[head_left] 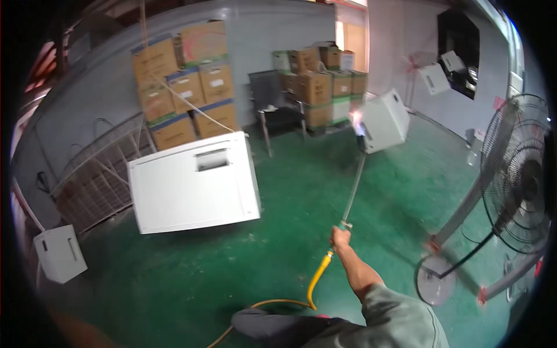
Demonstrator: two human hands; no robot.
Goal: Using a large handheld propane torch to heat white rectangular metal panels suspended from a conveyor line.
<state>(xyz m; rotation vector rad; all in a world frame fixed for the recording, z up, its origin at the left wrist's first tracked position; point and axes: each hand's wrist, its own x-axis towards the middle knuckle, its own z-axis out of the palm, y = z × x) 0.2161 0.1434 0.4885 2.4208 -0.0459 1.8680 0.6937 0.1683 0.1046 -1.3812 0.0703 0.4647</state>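
Note:
My right hand [340, 236] is wrapped round the handle of a long-necked gas torch [355, 188], with my arm stretched forward. From the handle a yellow hose [317, 282] curves down to the floor. A pinkish-white flame [356, 118] shows at the torch's far end, beside the left side of a tilted white metal box [387, 123]; whether the torch head touches it I cannot tell. To the left hangs a larger white metal cabinet [194, 188] with a rectangular cutout, tilted above the floor. A skin-toned blur [81, 332] at the lower left may be my left hand; its fingers cannot be made out.
A large black fan [525, 180] stands at the right. Stacked cardboard boxes [185, 87] and a black chair [277, 107] line the back wall. Other white boxes hang at the far left [60, 254] and near the wall opening [434, 78]. The floor [232, 272] is green.

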